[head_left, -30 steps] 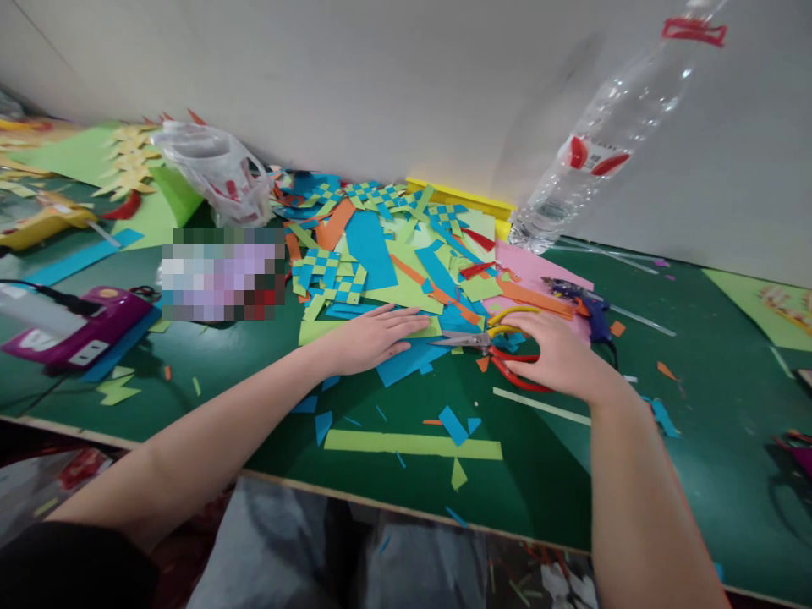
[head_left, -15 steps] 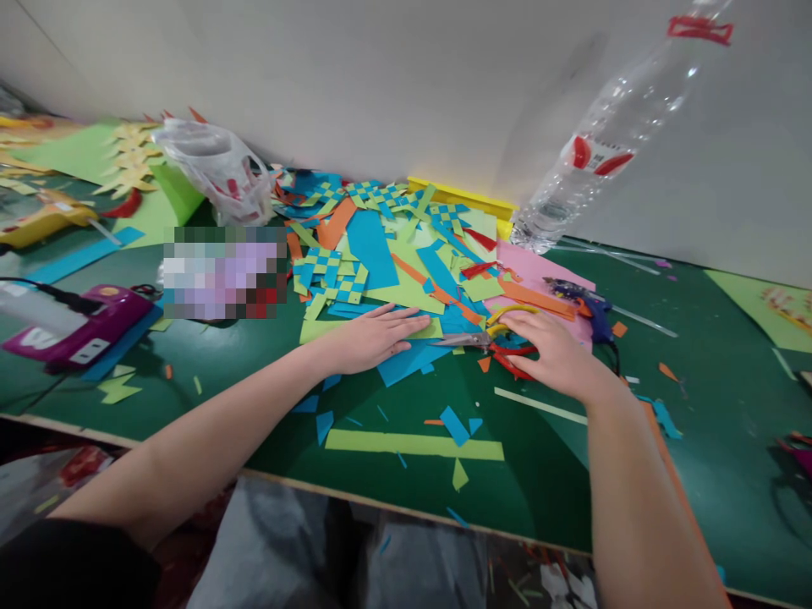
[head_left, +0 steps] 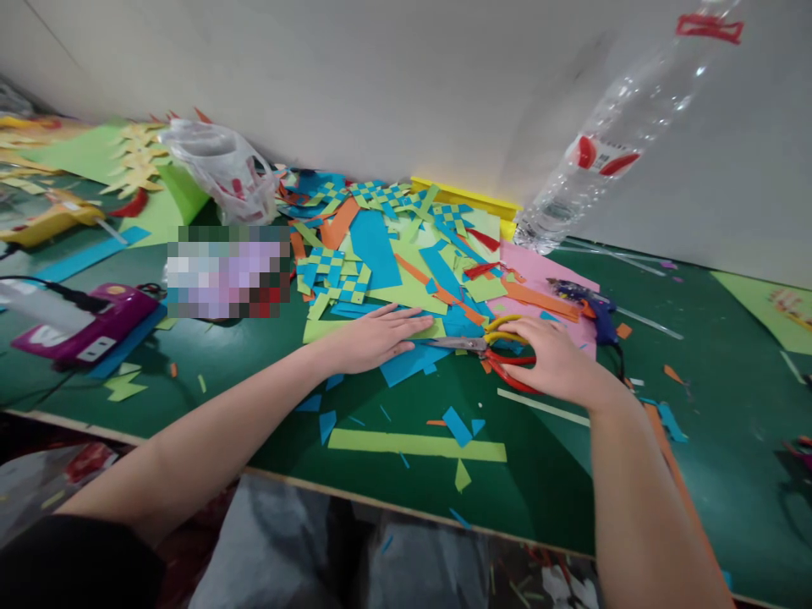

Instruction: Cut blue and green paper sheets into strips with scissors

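Note:
My left hand (head_left: 374, 341) lies flat, fingers stretched out to the right, on a light green paper strip (head_left: 437, 328) and the blue paper (head_left: 409, 364) beside it. My right hand (head_left: 562, 359) is closed around the handles of a pair of scissors (head_left: 469, 343), one loop yellow and one red. The scissors' blades point left, and their tips come close to my left fingertips, by the paper's edge. Whether the blades have paper between them, I cannot tell. Behind my hands are woven blue-and-green paper pieces (head_left: 333, 275) in a heap of cut paper.
A clear plastic bottle (head_left: 602, 156) leans against the wall. On the left are a purple power strip (head_left: 95, 326), a plastic bag (head_left: 222, 173) and a yellow glue gun (head_left: 54, 218). A blue glue gun (head_left: 600, 317) lies beyond my right hand. A green strip (head_left: 415, 444) and scraps lie in front.
The scissors have moved slightly left, their tips now nearer my left fingers. The red handle loop sits lower and farther from the yellow one. My left hand stays in place.

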Tool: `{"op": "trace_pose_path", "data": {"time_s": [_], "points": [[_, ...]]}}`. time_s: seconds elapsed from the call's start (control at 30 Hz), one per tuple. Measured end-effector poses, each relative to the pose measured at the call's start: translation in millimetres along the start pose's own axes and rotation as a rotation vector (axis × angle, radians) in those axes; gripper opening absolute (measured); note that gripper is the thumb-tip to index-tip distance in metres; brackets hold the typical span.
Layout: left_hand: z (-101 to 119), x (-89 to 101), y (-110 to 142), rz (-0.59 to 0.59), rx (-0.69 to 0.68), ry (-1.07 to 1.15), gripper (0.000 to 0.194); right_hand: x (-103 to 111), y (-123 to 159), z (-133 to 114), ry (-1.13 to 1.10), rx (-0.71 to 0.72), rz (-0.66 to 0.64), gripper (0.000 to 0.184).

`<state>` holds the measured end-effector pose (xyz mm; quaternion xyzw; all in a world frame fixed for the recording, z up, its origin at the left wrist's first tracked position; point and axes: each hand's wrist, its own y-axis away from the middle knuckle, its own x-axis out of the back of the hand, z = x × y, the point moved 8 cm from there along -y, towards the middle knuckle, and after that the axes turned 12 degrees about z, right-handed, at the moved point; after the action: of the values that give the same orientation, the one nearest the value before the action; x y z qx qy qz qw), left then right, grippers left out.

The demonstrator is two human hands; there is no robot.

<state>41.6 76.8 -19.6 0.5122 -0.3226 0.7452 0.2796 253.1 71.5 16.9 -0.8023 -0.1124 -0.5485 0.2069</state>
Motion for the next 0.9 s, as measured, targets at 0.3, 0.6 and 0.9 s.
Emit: {"op": "trace_pose_path", "data": {"time_s": [0.3,0.6,0.9], "points": [[0,-0.6,0,-0.004,0.012,0.012,0.053,-8,1,-6,0.038,0.0,-0.007,0.037],[4,4.9,0,-0.032,0.03,0.071,0.062,-10,-1,-18,0.058,0.044,0.005,0.043],[3,3.1,0,-0.037,0.027,0.056,0.065,-9,0,-16,0.032,0.067,-0.027,0.041]]}}
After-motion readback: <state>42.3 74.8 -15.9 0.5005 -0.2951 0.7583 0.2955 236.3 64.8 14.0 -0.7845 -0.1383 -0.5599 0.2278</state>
